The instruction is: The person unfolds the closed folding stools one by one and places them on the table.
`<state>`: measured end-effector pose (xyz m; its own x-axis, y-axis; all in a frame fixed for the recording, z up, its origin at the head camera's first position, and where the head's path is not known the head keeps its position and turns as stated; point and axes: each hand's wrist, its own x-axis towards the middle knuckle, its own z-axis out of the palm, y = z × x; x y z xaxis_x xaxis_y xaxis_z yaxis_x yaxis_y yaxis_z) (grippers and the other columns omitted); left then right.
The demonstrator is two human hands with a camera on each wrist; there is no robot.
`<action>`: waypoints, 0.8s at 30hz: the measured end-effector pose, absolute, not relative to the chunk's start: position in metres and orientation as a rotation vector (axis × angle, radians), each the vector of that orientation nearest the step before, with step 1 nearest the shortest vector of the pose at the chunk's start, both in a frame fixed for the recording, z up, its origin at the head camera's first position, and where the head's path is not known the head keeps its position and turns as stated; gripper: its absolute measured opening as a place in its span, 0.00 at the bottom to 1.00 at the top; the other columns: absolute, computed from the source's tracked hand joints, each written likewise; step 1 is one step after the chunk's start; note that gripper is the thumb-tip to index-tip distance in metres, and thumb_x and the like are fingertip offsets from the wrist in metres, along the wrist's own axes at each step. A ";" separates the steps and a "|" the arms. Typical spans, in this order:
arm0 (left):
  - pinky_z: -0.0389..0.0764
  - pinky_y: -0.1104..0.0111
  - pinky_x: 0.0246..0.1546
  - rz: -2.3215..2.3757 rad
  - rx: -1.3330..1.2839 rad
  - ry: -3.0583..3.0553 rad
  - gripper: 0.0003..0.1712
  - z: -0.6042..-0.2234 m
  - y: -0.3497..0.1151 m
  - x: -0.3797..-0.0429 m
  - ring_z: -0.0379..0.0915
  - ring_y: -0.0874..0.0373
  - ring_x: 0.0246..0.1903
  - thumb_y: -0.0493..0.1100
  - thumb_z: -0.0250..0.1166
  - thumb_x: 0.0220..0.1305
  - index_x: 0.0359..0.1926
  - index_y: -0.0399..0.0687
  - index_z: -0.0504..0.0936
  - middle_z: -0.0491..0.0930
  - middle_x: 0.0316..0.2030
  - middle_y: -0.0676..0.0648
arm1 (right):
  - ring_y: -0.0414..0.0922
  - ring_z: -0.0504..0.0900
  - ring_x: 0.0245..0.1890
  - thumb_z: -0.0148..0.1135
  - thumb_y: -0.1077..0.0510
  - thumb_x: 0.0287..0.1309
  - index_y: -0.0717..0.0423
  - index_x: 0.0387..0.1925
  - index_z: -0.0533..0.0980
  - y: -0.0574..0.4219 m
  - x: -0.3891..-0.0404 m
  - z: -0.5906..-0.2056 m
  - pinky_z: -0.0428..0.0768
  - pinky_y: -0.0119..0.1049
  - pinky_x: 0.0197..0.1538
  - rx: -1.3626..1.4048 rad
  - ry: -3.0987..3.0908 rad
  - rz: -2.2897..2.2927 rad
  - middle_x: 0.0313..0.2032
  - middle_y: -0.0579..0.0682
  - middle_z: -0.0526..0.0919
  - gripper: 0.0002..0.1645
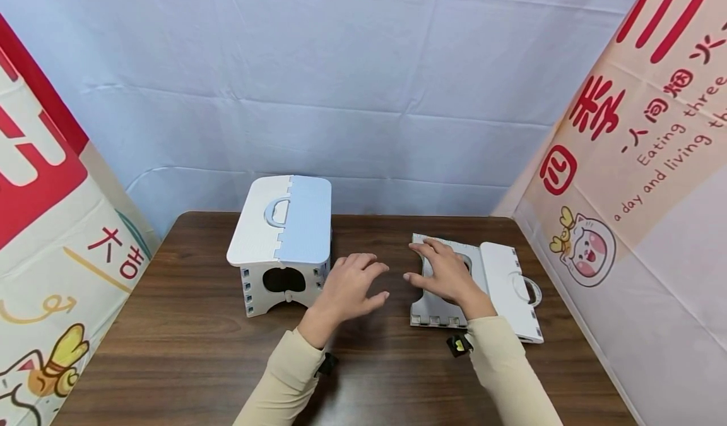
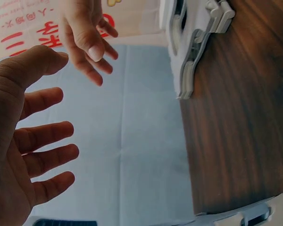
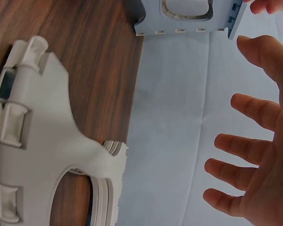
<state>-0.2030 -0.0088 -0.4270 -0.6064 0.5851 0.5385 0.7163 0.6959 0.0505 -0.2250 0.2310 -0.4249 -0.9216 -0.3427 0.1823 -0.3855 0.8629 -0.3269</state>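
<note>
Two folding stools, two empty hands

A white-and-pale-blue plastic folding stool (image 1: 281,249) stands set up on the dark brown wood-grain table (image 1: 170,337), left of the middle and close to the far edge. A grey-and-white plastic stool folded flat (image 1: 502,281) lies towards the table's right edge. Above its grey part hangs the right hand (image 1: 445,274), fingers spread and loosely bent, holding nothing. The left hand (image 1: 351,290), just as wide and likewise empty, is poised by the standing stool's front right corner.

The flat stool looks light and stiff, hardly fragile; its smooth plastic could slide under a fingertip, and its panels may swing loose at the joints. The arched handle (image 1: 539,292) on its right side seems the natural hold for lifting; for unfolding, the panel edges would probably give better purchase.

The head view shows that handle but only the backs of the hands. The left wrist view shows the bare left palm, and the right wrist view reveals the stacked layers (image 3: 101,197) and chunky hinge knuckles (image 3: 12,125), with the right fingers clear of both
</note>
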 end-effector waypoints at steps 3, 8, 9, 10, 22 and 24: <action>0.73 0.56 0.41 -0.324 -0.986 -2.470 0.24 -0.431 -0.004 -0.202 0.73 0.50 0.46 0.58 0.66 0.53 0.48 0.54 0.80 0.75 0.48 0.46 | 0.68 0.62 0.58 0.61 0.36 0.52 0.49 0.63 0.68 0.235 -0.224 -0.427 0.58 0.67 0.52 0.544 -2.921 0.519 0.62 0.63 0.63 0.40; 0.73 0.56 0.42 -0.312 -0.955 -2.542 0.25 -0.439 0.003 -0.201 0.73 0.51 0.46 0.60 0.65 0.53 0.50 0.55 0.79 0.75 0.49 0.47 | 0.67 0.65 0.55 0.63 0.36 0.49 0.50 0.61 0.70 0.243 -0.224 -0.432 0.60 0.66 0.50 0.488 -2.919 0.444 0.61 0.64 0.64 0.40; 0.73 0.56 0.42 -0.315 -0.949 -2.552 0.25 -0.441 0.004 -0.201 0.73 0.51 0.46 0.60 0.65 0.53 0.50 0.55 0.79 0.75 0.49 0.47 | 0.67 0.65 0.55 0.63 0.36 0.49 0.51 0.61 0.70 0.244 -0.224 -0.433 0.61 0.66 0.50 0.480 -2.923 0.427 0.61 0.64 0.64 0.41; 0.73 0.56 0.41 -0.313 -0.944 -2.560 0.25 -0.443 0.006 -0.201 0.73 0.51 0.46 0.60 0.65 0.53 0.50 0.55 0.79 0.75 0.48 0.47 | 0.68 0.66 0.54 0.63 0.36 0.48 0.52 0.61 0.70 0.246 -0.224 -0.434 0.61 0.66 0.50 0.473 -2.927 0.413 0.61 0.65 0.64 0.41; 0.71 0.56 0.44 -0.272 -0.922 -2.743 0.27 -0.461 0.022 -0.205 0.72 0.53 0.45 0.63 0.63 0.54 0.53 0.58 0.78 0.75 0.48 0.50 | 0.70 0.69 0.50 0.66 0.41 0.48 0.56 0.57 0.73 0.269 -0.223 -0.438 0.68 0.67 0.42 0.431 -2.990 0.263 0.57 0.68 0.67 0.37; 0.71 0.57 0.43 -0.270 -0.927 -2.756 0.28 -0.463 0.025 -0.206 0.72 0.53 0.45 0.63 0.63 0.54 0.53 0.58 0.78 0.74 0.48 0.50 | 0.70 0.68 0.50 0.66 0.41 0.48 0.56 0.57 0.73 0.272 -0.222 -0.438 0.68 0.66 0.42 0.421 -3.003 0.264 0.57 0.68 0.67 0.37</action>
